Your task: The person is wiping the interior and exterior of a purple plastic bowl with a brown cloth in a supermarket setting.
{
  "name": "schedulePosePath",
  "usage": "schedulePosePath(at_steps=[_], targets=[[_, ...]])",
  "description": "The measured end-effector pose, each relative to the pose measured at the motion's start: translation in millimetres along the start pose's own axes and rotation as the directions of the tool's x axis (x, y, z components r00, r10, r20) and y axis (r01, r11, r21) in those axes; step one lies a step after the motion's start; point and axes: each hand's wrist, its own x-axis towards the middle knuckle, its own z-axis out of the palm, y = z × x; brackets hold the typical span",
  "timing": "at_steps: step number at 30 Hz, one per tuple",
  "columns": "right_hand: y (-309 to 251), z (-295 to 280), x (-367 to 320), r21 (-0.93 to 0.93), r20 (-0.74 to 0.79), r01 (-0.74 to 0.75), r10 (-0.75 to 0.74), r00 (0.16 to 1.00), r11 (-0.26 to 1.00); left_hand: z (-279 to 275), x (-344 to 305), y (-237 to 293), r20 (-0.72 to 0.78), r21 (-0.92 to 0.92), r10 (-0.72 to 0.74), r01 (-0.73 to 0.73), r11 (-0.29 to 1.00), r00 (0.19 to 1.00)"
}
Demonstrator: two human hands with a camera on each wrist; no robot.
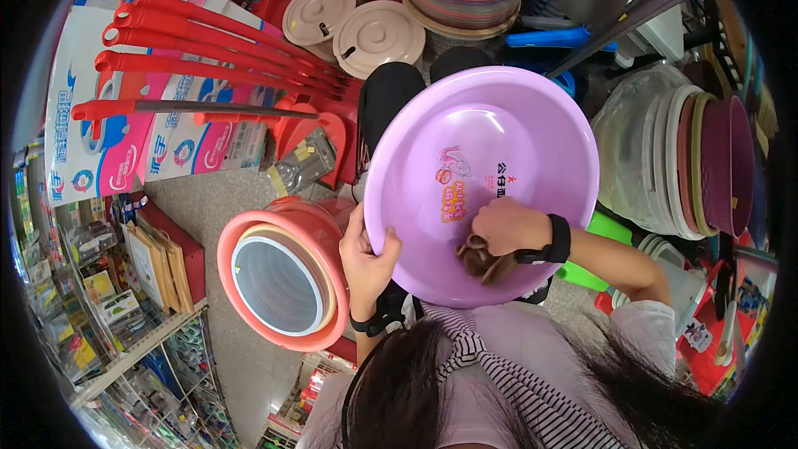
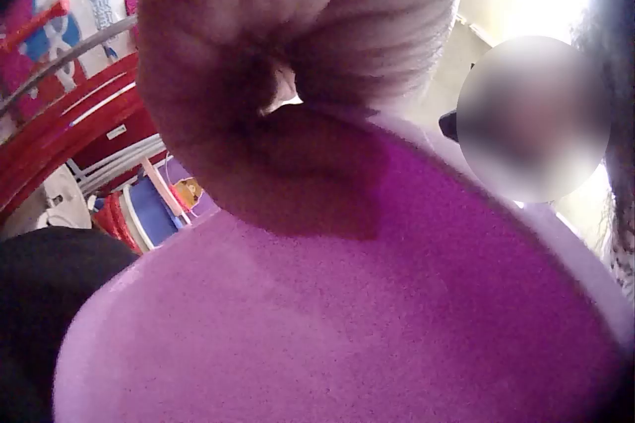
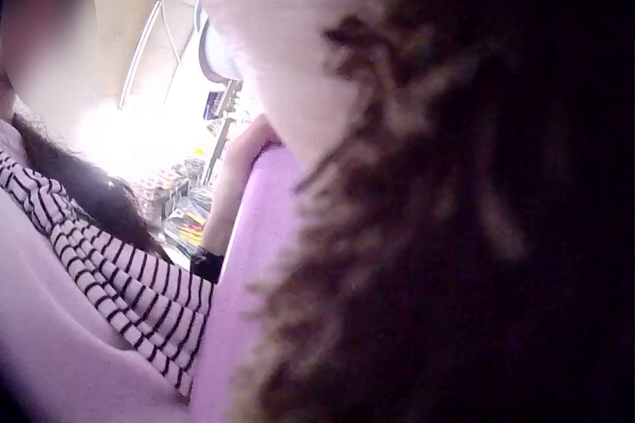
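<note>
A large light-purple plastic basin (image 1: 524,133) with printed cartoon stickers and lettering sits tilted in front of the person's body. My left hand (image 1: 367,262) grips its left rim, the thumb lying over the edge on the inside. In the left wrist view, that hand (image 2: 298,16) curls over the basin wall (image 2: 248,324). Inside the basin, near the lower right, my right hand (image 1: 509,229) holds a bunched brown cloth (image 1: 480,264) against the inner surface. The right wrist view shows shaggy fibres of the cloth (image 3: 377,274) close up, beside the basin's edge (image 3: 248,235).
Nested coral and white basins with a grey strainer (image 1: 278,287) stand at the left. Red-handled dustpans or brooms (image 1: 208,50) lean behind them by printed boxes. Lidded beige buckets (image 1: 378,37) are ahead. Stacked basins and tubs (image 1: 690,158) stand at the right; shelf goods (image 1: 108,299) lie far left.
</note>
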Motion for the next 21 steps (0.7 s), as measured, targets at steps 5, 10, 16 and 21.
schedulePosePath(at_steps=[5, 10, 16, 21], targets=[[-14.3, 12.2, 24.3, 0.326, -0.083, 0.075, -0.051, 0.995, 0.943, -1.9, -1.3, 0.7, 0.005, -0.023, -0.001, 0.001, 1.0, 1.0], [-30.4, 19.3, 33.2, 0.219, -0.486, 0.223, -0.093, 0.869, 0.95, -5.4, 0.2, 0.9, 0.015, 0.012, 0.036, -0.036, 0.999, 0.999], [-9.8, -22.5, 44.1, 0.107, -0.714, 0.026, 0.059, 0.698, 0.994, 1.4, -0.8, 0.8, -0.019, -0.021, 0.073, -0.073, 0.997, 0.997], [2.2, -30.5, 38.1, 0.208, -0.681, 0.025, 0.127, 0.721, 0.978, 0.7, -1.4, 1.7, -0.014, -0.033, 0.049, -0.049, 0.998, 0.999]])
